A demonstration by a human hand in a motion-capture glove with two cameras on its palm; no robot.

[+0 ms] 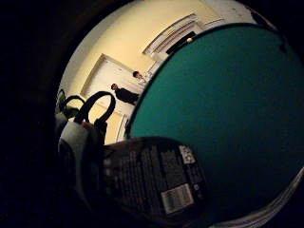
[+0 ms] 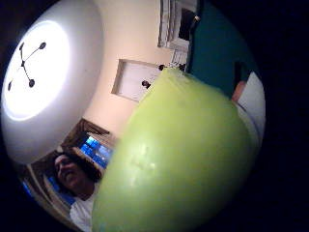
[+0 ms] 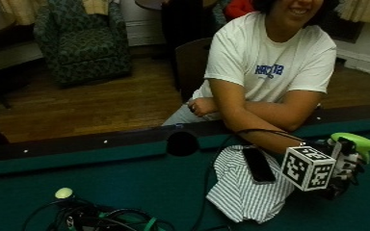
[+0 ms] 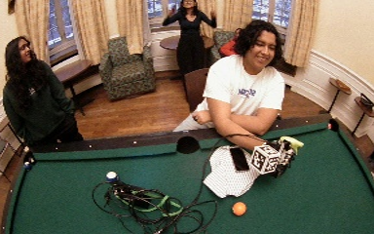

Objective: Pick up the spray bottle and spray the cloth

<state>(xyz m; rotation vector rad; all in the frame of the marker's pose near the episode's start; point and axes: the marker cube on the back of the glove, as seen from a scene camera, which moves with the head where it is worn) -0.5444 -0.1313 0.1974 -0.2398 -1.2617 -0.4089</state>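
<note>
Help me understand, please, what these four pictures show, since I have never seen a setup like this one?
There is no robot: a person at a green pool table works with a black-gloved right hand. Two pictures come from cameras beside the table, one wider. The two round ones come from cameras on the gloved palm. The hand grips a spray bottle with a green top; up close you see its dark label and green body. A striped cloth lies beside it with a phone on top. An orange ball and cables also lie there.
</note>
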